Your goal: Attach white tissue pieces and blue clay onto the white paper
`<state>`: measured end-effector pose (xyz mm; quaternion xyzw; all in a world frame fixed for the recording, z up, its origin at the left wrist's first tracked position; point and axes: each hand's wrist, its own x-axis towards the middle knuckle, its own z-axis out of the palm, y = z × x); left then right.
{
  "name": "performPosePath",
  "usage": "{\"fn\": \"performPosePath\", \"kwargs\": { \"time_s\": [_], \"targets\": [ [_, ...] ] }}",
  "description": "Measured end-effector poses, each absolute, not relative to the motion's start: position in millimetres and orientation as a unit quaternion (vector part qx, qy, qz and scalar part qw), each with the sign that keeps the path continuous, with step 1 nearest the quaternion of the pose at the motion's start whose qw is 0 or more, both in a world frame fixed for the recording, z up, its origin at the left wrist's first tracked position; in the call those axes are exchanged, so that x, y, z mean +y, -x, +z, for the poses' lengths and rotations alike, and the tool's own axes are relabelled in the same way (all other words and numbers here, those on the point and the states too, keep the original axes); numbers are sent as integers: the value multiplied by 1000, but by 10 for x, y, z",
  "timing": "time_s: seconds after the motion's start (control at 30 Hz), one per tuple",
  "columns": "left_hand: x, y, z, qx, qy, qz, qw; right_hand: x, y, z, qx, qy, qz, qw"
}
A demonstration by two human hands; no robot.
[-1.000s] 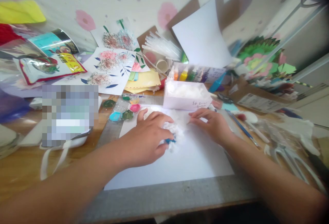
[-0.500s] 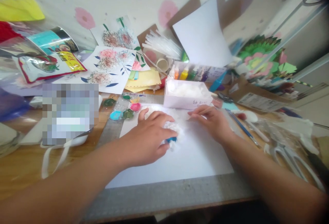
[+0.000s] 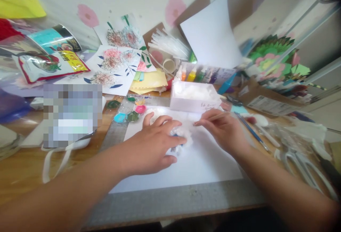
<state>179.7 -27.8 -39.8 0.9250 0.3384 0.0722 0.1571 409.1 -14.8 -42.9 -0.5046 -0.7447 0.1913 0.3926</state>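
Head view: white fluff on white paper
Left hand, its grip loosely spread, partly covers the fluff; right hand has its grip pinched on a thin stick, near a pale box

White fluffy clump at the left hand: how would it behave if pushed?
The white fluffy clump likely squashes rather than tips, given its soft, uneven edge. Probably light for its size, since it looks airy. Might shed bits onto the white sheet, as its outline looks ragged.
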Motion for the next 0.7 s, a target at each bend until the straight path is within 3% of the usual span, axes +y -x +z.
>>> {"fn": "performPosePath", "kwargs": {
  "time_s": [0.3,0.57,0.7],
  "targets": [
    [-297,-1747,-354,329,-930,21,165,-290,-3947,-409,-858,311,206,353],
    [-317,-1720,-282,334,-921,10,198,-236,-4008,-379,-785,351,331,390],
    [-312,-1716,-287,333,-921,9,200,-234,-3951,-379,-749,398,314,427]
  ]
}}
